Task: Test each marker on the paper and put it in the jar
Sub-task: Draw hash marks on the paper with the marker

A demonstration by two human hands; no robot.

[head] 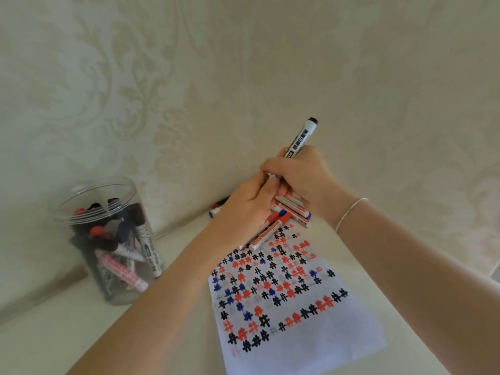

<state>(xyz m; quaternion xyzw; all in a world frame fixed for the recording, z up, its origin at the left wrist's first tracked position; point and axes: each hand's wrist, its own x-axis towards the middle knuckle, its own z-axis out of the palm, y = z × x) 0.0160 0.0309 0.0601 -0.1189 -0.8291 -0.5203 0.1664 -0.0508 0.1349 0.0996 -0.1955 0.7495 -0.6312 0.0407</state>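
My right hand [303, 180] grips a white marker with a black end [301, 139], its tail pointing up toward the wall. My left hand [243, 209] meets it at the marker's lower end, fingers curled round that end; the cap and tip are hidden by the fingers. Both hands hover over a pile of loose markers [286, 217] with red and blue caps at the far end of the paper [324, 334]. The white sheet is covered with rows of black, red and blue hash marks. A clear plastic jar [108, 239] stands at the left, holding several markers.
A patterned cream wall [243, 77] rises right behind the pile and the jar. The white tabletop [67, 334] extends to the left front of the paper. Two more markers [216, 209] lie against the wall beyond my left hand. A thin bracelet [349, 212] circles my right wrist.
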